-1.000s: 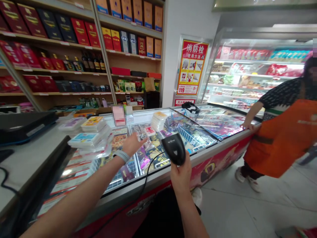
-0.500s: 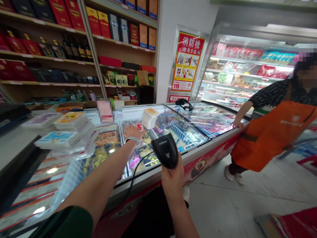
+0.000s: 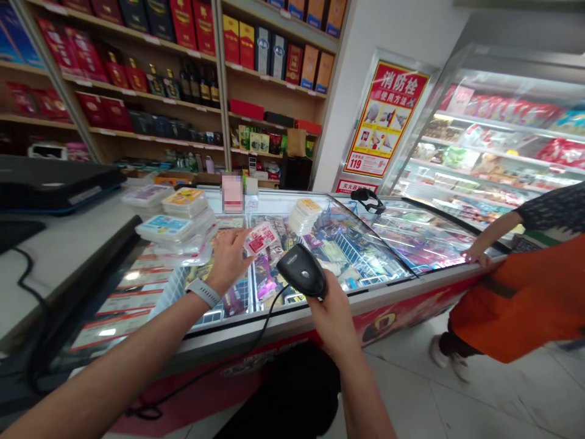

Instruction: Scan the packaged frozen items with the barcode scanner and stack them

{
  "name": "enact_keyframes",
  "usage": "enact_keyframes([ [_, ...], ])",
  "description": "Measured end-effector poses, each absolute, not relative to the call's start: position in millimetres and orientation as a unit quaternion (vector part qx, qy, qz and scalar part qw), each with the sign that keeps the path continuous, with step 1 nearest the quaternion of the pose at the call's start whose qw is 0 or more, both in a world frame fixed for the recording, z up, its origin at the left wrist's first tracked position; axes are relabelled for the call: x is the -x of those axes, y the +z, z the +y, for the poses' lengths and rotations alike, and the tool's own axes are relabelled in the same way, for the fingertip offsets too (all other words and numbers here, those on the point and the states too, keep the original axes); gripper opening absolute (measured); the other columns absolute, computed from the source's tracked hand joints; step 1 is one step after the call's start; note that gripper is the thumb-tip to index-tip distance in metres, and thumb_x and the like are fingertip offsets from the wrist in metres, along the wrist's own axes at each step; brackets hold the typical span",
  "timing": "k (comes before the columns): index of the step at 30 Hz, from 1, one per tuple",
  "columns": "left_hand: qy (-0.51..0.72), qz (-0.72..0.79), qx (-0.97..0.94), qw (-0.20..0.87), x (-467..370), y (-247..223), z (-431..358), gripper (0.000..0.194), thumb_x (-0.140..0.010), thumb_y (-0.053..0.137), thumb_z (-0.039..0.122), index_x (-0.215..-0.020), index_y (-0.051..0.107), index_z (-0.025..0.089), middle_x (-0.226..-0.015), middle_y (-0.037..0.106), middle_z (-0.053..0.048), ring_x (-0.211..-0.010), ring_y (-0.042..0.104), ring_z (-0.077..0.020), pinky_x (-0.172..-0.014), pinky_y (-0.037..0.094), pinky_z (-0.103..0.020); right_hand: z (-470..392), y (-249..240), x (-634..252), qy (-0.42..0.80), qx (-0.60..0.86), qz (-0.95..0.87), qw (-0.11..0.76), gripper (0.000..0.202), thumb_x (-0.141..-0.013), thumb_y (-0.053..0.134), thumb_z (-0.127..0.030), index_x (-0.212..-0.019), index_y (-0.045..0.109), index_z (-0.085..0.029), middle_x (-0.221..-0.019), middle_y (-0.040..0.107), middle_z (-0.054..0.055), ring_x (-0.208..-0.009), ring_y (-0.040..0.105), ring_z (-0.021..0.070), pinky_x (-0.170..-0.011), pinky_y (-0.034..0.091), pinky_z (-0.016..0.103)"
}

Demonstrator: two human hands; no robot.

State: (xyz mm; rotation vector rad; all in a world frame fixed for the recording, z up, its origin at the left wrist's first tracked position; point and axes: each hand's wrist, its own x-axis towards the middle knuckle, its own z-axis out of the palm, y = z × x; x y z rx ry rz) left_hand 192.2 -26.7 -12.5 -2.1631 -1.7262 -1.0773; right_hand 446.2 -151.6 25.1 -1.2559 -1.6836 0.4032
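Working over a long freezer (image 3: 379, 297), with a person in an orange apron (image 3: 525, 299) beside its right part and stacked plastic packs (image 3: 178, 225) near its left end. With the right hand (image 3: 333, 314), gripping a black scanner (image 3: 301, 269) firmly around its handle. With the left hand (image 3: 228, 259), holding a red-printed packet (image 3: 261, 239) narrowly between thumb and fingers, above the freezer and near the scanner. Probably in hand now: bringing packet and scanner close together. For the next move, judged necessary to keep the packet steady, fingers off its print, and the cable (image 3: 269, 323) loose. Impossible to tell whether facing the scanner with any code.
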Motion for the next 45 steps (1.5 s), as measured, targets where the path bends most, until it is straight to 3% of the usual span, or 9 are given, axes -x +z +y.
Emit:
enact_keyframes([
  [4, -0.428, -0.516, 0.724, 0.161, -188, -12, -33, 0.057, -0.082, 0.070, 0.029, -0.135, 0.053, 0.023, -0.128, 0.058, -0.014, -0.122, 0.052, -0.0340, -0.105, 0.039, -0.050, -148, 28, -432, 0.154, 0.539, -0.699, 0.445, 0.032, -0.080, 0.053, -0.009, -0.110, 0.059, -0.019, -0.106, 0.064, 0.008, -0.102, 0.059, 0.0270, -0.090, 0.045, 0.041],
  [12, -0.467, -0.484, 0.708, 0.212, -183, -6, -29, 0.054, -0.086, 0.068, 0.030, -0.137, 0.052, 0.021, -0.122, 0.058, -0.015, -0.114, 0.056, -0.0340, -0.100, 0.045, -0.050, -140, 25, -416, 0.123, 0.575, -0.663, 0.464, 0.036, -0.078, 0.051, -0.005, -0.109, 0.059, -0.020, -0.105, 0.063, 0.008, -0.100, 0.057, 0.0258, -0.089, 0.045, 0.039],
  [19, -0.467, -0.474, 0.719, 0.201, -179, -4, -30, 0.061, -0.088, 0.065, 0.026, -0.144, 0.043, 0.026, -0.124, 0.055, -0.013, -0.116, 0.054, -0.0336, -0.101, 0.046, -0.050, -129, 20, -408, 0.100, 0.584, -0.665, 0.453, 0.036, -0.080, 0.049, -0.005, -0.112, 0.058, -0.020, -0.107, 0.062, 0.010, -0.102, 0.056, 0.0279, -0.091, 0.045, 0.043],
  [25, -0.459, -0.482, 0.725, 0.176, -185, -2, -34, 0.062, -0.087, 0.066, 0.026, -0.144, 0.043, 0.023, -0.127, 0.052, -0.014, -0.121, 0.051, -0.0339, -0.106, 0.044, -0.050, -133, 22, -409, 0.104, 0.580, -0.675, 0.444, 0.038, -0.077, 0.050, -0.003, -0.110, 0.057, -0.020, -0.107, 0.063, 0.009, -0.103, 0.057, 0.0270, -0.092, 0.045, 0.042],
  [36, -0.466, -0.483, 0.727, 0.145, -187, -1, -37, 0.068, -0.085, 0.066, 0.025, -0.147, 0.039, 0.029, -0.129, 0.049, -0.013, -0.122, 0.049, -0.0345, -0.107, 0.042, -0.053, -139, 18, -407, 0.093, 0.570, -0.679, 0.454, 0.034, -0.082, 0.050, -0.007, -0.113, 0.056, -0.019, -0.110, 0.063, 0.010, -0.104, 0.056, 0.0281, -0.093, 0.044, 0.044],
  [45, -0.471, -0.475, 0.728, 0.151, -186, -4, -35, 0.061, -0.087, 0.064, 0.028, -0.144, 0.045, 0.022, -0.128, 0.050, -0.015, -0.120, 0.049, -0.0335, -0.107, 0.042, -0.051, -140, 16, -407, 0.075, 0.568, -0.687, 0.447, 0.038, -0.080, 0.049, -0.005, -0.115, 0.056, -0.019, -0.108, 0.063, 0.010, -0.104, 0.056, 0.0282, -0.093, 0.045, 0.044],
])
